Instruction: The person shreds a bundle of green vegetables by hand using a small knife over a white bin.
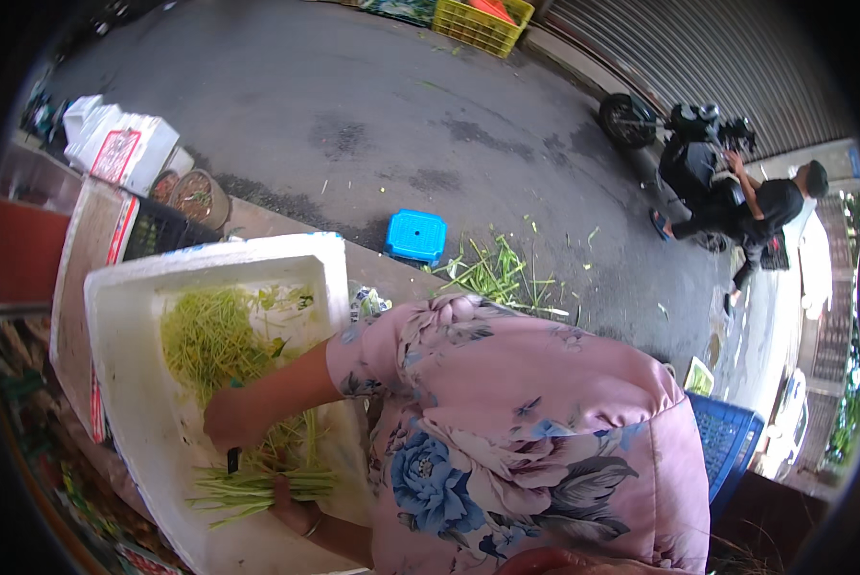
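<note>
Inside a white foam box [339, 287], my left hand [296, 508], with a bracelet at the wrist, is closed around a bunch of green stems [224, 491]. Just above it in the picture, my right hand [233, 419] is closed on what looks like a small knife [233, 460]. Only a dark end below the fist and a bit of green above it show; the rest is hidden. A pile of thin pale-green stems [205, 335] lies in the box beside my right hand. My pink flowered sleeve and body cover part of the box.
A blue stool [416, 237] stands on the pavement near green trimmings [497, 273]. White foam boxes [123, 144] and round pots [200, 196] sit at the left. A yellow crate [482, 27], a motorcycle [688, 144] with a person [770, 206], and a blue crate [722, 436] are further off.
</note>
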### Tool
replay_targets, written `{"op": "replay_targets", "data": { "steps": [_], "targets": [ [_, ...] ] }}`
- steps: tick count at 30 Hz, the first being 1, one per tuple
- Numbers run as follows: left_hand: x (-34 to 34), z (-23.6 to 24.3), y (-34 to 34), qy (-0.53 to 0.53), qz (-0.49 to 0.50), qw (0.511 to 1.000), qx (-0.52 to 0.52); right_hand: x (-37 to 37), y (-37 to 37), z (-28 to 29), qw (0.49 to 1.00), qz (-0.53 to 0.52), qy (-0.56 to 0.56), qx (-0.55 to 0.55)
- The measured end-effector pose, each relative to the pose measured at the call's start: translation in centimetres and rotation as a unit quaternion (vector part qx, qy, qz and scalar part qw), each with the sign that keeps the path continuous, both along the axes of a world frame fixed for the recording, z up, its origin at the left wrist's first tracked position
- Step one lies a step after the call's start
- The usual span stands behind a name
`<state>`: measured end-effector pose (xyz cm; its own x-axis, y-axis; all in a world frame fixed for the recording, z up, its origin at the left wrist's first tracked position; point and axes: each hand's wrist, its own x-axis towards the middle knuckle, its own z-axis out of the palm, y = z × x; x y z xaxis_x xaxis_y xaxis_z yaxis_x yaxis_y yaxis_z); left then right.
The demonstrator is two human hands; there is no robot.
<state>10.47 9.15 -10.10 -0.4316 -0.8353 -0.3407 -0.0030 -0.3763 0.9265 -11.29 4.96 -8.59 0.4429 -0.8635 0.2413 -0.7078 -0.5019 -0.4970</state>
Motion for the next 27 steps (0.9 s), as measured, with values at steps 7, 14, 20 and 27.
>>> {"op": "replay_targets", "data": {
  "steps": [7,14,20,27],
  "targets": [
    [4.3,-4.6,-3.3,-0.006,0.049,0.996,0.073,1.9,-1.0,-1.9,0.930,-0.192,-0.315,0.000],
    [-0.1,-2.3,-0.9,0.048,0.121,0.990,-0.054,2.0,-1.0,-5.2,0.867,0.028,-0.452,0.208],
    [-0.3,-0.8,-0.9,0.178,0.127,0.975,0.050,2.6,0.7,-1.1,0.794,0.021,-0.435,0.424],
    [0.4,-1.4,-0.5,0.174,0.227,0.956,0.071,3.1,1.7,-1.8,0.721,0.000,-0.515,0.464]
  ]
}}
